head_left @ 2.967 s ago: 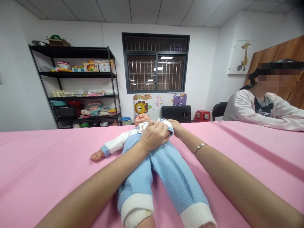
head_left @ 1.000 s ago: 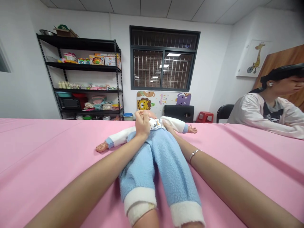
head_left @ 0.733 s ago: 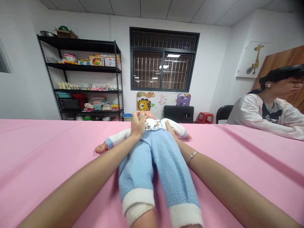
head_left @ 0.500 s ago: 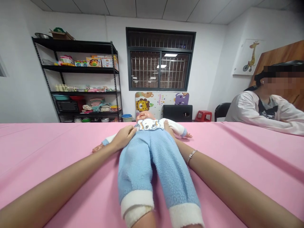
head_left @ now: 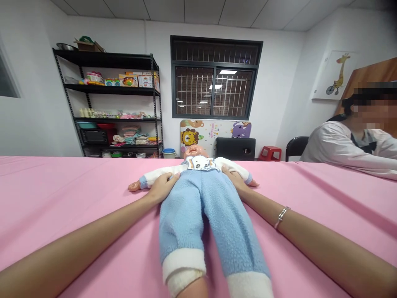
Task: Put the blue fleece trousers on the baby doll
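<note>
A baby doll (head_left: 201, 198) in a light blue fleece suit with white cuffs lies on its back on the pink table cover (head_left: 62, 194), head away from me, arms spread out. My left hand (head_left: 161, 186) rests flat against the doll's left flank, fingers apart, just below its white sleeve. My right hand (head_left: 237, 181) lies along the other flank by the armpit, partly hidden behind the suit. A bracelet sits on my right wrist. Neither hand grips anything.
Another person in a pale long-sleeved top (head_left: 347, 147) leans on the table at the far right. Behind stand a black shelf rack (head_left: 114, 107) with toys and boxes, a barred window, a black chair (head_left: 294, 145) and a red stool (head_left: 269, 152).
Both hands have left the doll's chest and collar and slid down to its sides. The doll's right arm, earlier held across its body, now lies out on the table.
</note>
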Demonstrator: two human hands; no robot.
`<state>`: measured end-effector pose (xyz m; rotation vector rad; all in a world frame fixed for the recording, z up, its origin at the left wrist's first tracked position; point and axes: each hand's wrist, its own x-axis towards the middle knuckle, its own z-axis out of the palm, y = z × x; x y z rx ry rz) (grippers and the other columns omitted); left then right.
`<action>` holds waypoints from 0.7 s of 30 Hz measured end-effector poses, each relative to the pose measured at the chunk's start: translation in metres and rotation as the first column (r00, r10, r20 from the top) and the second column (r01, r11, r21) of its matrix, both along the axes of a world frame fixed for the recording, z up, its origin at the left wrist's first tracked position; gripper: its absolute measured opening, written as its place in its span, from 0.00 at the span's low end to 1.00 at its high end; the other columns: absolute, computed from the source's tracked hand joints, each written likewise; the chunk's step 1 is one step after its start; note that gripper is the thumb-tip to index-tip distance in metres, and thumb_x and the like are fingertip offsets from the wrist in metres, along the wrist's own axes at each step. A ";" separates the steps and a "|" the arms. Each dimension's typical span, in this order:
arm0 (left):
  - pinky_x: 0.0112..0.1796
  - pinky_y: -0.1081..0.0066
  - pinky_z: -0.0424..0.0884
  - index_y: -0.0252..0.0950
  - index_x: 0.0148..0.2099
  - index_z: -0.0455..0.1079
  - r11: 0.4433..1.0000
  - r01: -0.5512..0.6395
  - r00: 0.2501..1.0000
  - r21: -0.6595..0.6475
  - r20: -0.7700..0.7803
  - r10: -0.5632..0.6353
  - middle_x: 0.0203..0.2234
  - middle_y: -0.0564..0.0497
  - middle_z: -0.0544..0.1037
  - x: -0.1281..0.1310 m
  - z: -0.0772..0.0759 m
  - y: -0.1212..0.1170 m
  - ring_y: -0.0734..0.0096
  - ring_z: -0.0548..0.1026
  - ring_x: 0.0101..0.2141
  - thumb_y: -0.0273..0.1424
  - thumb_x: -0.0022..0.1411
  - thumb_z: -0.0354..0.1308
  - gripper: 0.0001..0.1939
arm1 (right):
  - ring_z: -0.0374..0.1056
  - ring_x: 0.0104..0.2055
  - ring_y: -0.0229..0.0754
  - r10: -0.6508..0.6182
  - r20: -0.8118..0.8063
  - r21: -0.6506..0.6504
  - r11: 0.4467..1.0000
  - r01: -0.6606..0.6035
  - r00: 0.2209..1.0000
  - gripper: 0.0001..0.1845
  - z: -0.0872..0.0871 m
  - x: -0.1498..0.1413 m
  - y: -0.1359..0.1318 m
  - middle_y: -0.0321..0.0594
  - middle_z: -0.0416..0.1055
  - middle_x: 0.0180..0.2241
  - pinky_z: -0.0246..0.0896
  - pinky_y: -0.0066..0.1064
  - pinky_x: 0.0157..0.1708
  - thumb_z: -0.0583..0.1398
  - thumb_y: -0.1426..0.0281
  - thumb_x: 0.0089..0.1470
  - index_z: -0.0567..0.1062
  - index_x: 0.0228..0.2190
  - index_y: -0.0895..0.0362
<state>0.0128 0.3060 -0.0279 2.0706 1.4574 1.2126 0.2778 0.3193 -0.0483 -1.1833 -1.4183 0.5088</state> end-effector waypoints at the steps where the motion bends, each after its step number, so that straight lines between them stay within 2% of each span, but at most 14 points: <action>1: 0.28 0.71 0.58 0.36 0.25 0.60 0.999 -0.034 0.999 0.016 0.004 0.034 0.21 0.55 0.66 0.000 0.000 0.000 0.67 0.65 0.26 0.49 0.57 0.47 0.21 | 0.64 0.44 0.39 0.012 -0.011 -0.029 0.999 -0.013 1.000 0.16 -0.003 0.001 0.001 0.42 0.65 0.45 0.64 0.34 0.44 0.54 0.62 0.57 0.68 0.44 0.58; 4: 0.27 0.72 0.56 0.37 0.27 0.57 0.987 -0.116 0.991 0.114 0.080 0.107 0.21 0.57 0.61 0.001 -0.002 0.003 0.71 0.61 0.25 0.46 0.56 0.51 0.18 | 0.65 0.40 0.37 0.039 -0.044 -0.105 0.994 -0.044 0.998 0.16 -0.007 0.008 0.004 0.41 0.67 0.40 0.65 0.31 0.40 0.53 0.60 0.58 0.69 0.40 0.59; 7: 0.26 0.74 0.55 0.37 0.30 0.55 0.974 -0.118 0.970 0.192 0.234 0.071 0.20 0.58 0.57 0.001 -0.003 0.006 0.74 0.59 0.23 0.43 0.55 0.54 0.15 | 0.63 0.29 0.36 0.065 -0.069 -0.157 0.985 -0.075 0.996 0.21 -0.009 0.010 0.009 0.39 0.68 0.28 0.62 0.28 0.30 0.53 0.53 0.55 0.71 0.28 0.59; 9: 0.26 0.74 0.56 0.38 0.29 0.55 0.976 -0.109 0.945 0.190 0.325 0.042 0.20 0.58 0.57 0.001 -0.004 0.009 0.74 0.58 0.22 0.42 0.56 0.51 0.14 | 0.58 0.23 0.36 0.095 -0.096 -0.181 0.977 -0.112 0.991 0.27 -0.008 0.008 0.011 0.37 0.63 0.19 0.55 0.29 0.23 0.53 0.47 0.50 0.67 0.19 0.58; 11: 0.27 0.73 0.57 0.37 0.28 0.57 0.977 -0.132 0.929 0.166 0.364 0.063 0.20 0.56 0.60 0.001 -0.005 0.012 0.73 0.60 0.23 0.41 0.58 0.48 0.14 | 0.51 0.19 0.33 0.134 -0.143 -0.178 0.971 -0.159 0.981 0.30 -0.007 0.005 0.012 0.34 0.57 0.15 0.47 0.29 0.21 0.54 0.42 0.44 0.62 0.15 0.58; 13: 0.28 0.72 0.58 0.37 0.29 0.59 0.983 -0.134 0.936 0.122 0.341 0.085 0.21 0.56 0.63 0.000 -0.008 0.014 0.72 0.63 0.24 0.41 0.57 0.49 0.12 | 0.46 0.19 0.31 0.178 -0.180 -0.144 0.968 -0.205 0.967 0.32 -0.005 0.003 0.010 0.32 0.52 0.14 0.44 0.28 0.21 0.56 0.41 0.40 0.57 0.14 0.57; 16: 0.29 0.72 0.59 0.37 0.37 0.62 0.996 -0.078 0.959 0.043 0.278 0.064 0.23 0.56 0.68 -0.001 -0.010 0.015 0.70 0.66 0.27 0.42 0.54 0.53 0.14 | 0.45 0.20 0.31 0.225 -0.172 -0.073 0.968 -0.240 0.959 0.32 -0.002 -0.002 0.004 0.31 0.49 0.15 0.43 0.28 0.22 0.56 0.41 0.39 0.53 0.14 0.57; 18: 0.29 0.72 0.59 0.36 0.37 0.63 0.999 -0.038 0.966 0.030 0.256 0.030 0.24 0.55 0.69 0.000 -0.009 0.013 0.70 0.66 0.27 0.45 0.55 0.52 0.17 | 0.46 0.21 0.32 0.231 -0.178 -0.040 0.970 -0.241 0.957 0.32 -0.002 -0.005 0.002 0.31 0.51 0.16 0.45 0.28 0.23 0.55 0.41 0.39 0.56 0.15 0.57; 21: 0.29 0.72 0.59 0.35 0.29 0.64 0.997 0.071 0.979 0.015 0.192 -0.073 0.23 0.54 0.68 0.002 -0.005 0.008 0.71 0.65 0.26 0.50 0.57 0.49 0.21 | 0.54 0.25 0.34 0.273 -0.265 -0.066 0.952 -0.300 0.925 0.27 -0.002 -0.007 0.006 0.34 0.60 0.20 0.51 0.29 0.26 0.60 0.46 0.37 0.63 0.19 0.58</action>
